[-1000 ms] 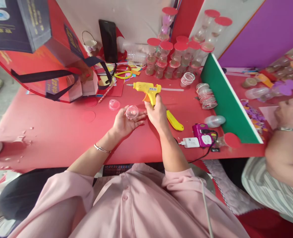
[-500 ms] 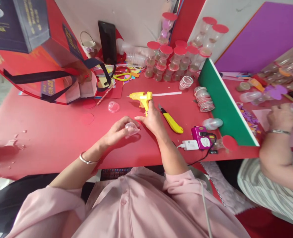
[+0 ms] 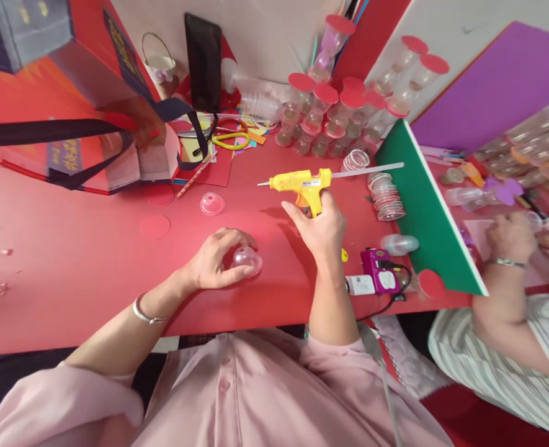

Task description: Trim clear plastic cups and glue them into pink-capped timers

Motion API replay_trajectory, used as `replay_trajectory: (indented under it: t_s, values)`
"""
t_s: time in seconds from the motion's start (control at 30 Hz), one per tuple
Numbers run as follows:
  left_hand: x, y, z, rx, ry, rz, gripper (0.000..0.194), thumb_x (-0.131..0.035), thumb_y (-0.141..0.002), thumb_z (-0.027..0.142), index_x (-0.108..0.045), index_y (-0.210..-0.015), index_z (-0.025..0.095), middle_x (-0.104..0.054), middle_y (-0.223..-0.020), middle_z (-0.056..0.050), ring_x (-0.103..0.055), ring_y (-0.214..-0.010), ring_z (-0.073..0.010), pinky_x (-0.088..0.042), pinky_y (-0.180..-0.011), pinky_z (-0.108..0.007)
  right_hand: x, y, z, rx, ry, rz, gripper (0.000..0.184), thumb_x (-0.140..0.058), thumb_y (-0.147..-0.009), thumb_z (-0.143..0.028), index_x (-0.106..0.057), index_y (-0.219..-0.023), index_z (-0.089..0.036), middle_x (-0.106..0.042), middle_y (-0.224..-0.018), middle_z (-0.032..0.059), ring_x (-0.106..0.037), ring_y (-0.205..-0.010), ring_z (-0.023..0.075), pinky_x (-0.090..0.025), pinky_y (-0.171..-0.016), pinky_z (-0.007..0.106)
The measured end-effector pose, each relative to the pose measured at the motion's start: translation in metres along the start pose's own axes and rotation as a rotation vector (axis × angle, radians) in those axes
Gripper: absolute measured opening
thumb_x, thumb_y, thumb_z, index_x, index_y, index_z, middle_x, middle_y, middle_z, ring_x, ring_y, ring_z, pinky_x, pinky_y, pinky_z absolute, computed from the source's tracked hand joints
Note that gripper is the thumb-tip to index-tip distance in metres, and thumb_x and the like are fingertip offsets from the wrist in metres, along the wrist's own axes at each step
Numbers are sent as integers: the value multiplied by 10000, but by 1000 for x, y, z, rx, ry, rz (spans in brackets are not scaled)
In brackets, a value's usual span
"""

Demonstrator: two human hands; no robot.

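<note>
Currently one glue gun (image 3: 302,181), two domes (image 3: 246,259).

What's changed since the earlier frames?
Left hand turned from palm up to palm down, bringing the clear dome toward the wearer, at or just above the table. Right hand moved the glue gun right; its forearm side now mostly hides the cutter. Nothing newly gripped or let go. Pink dome and phone stayed put.
</note>
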State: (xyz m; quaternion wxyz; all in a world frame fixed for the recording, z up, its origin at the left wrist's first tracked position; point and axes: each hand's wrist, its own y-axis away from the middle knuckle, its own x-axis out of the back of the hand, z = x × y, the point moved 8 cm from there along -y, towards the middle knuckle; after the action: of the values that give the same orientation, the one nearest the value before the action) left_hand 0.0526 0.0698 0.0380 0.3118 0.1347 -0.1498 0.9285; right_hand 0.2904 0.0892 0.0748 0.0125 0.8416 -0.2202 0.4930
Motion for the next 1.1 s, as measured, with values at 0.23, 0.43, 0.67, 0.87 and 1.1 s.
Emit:
replay_trajectory:
  t_s: [0.23, 0.43, 0.67, 0.87, 1.1]
  values:
    - [6, 7, -17, 261, 372, 231, 338, -779, -904, 445, -629, -1077, 196, -681, -997, -65, -657, -835, -189, -544, -749, -332, 21, 8, 5, 33, -52, 153, 586, -654, -877, -759, -684, -1125, -229, -754, -800, 45, -730, -727, 259, -562, -730, 384]
    - [-8, 10, 3, 5, -42, 18, 308, -754, -852, 401, -622, -1068, 225, -741, -1247, -147, -740, -1061, -291, -595, -870, -407, 32, 27, 10, 154, 97, 225, 485, -642, -903, -677, -667, -1103, -235, -761, -902, 95, -738, -808, 282, -562, -735, 388]
    - [-31, 21, 15, -181, -468, -91, 530, -677, -898, 463, -579, -1350, 205, -806, -1089, -161, -799, -835, -310, -602, -639, -385, 30, 35, -1, 250, 234, 131, 551, -672, -903, -737, -664, -1129, -235, -776, -995, 119, -751, -932, 312, -532, -739, 388]
    - [-33, 21, 20, -220, -570, -69, 437, -596, -948, 517, -580, -1222, 177, -749, -1315, -217, -772, -735, -260, -567, -554, -357, 25, 40, -7, 367, 348, 122, 478, -703, -913, -688, -683, -1072, -238, -767, -925, 59, -700, -802, 244, -406, -645, 338]
    - [-38, 23, 17, -188, -591, -46, 399, -592, -968, 529, -559, -1123, 162, -699, -1366, -269, -717, -679, -238, -487, -505, -336, 26, 43, -17, 479, 373, 181, 315, -701, -950, -520, -689, -1006, -210, -712, -816, 35, -638, -746, 209, -377, -655, 328]
